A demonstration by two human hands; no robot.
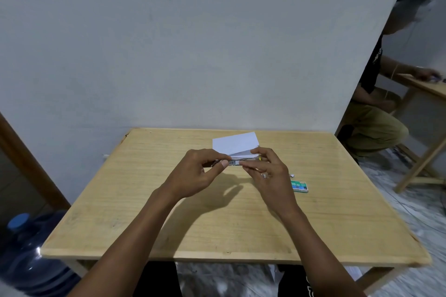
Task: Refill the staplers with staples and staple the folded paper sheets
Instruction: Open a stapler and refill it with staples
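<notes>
Above the middle of the wooden table [144, 212] I hold a small stapler [237, 163] between both hands. My left hand [202, 171] pinches its left end with thumb and fingers. My right hand [268, 171] grips its right end, where a bit of yellow shows. Most of the stapler is hidden by my fingers. Folded white paper sheets [235, 143] lie just behind my hands, their edges fanned slightly. A green staple box [299, 186] lies on the table to the right of my right hand.
A small white scrap [291, 175] lies near the staple box. A blue water jug [26, 255] stands on the floor at the left. Another person [383, 94] sits at a second table [427, 89] at the right. A wall rises behind the table.
</notes>
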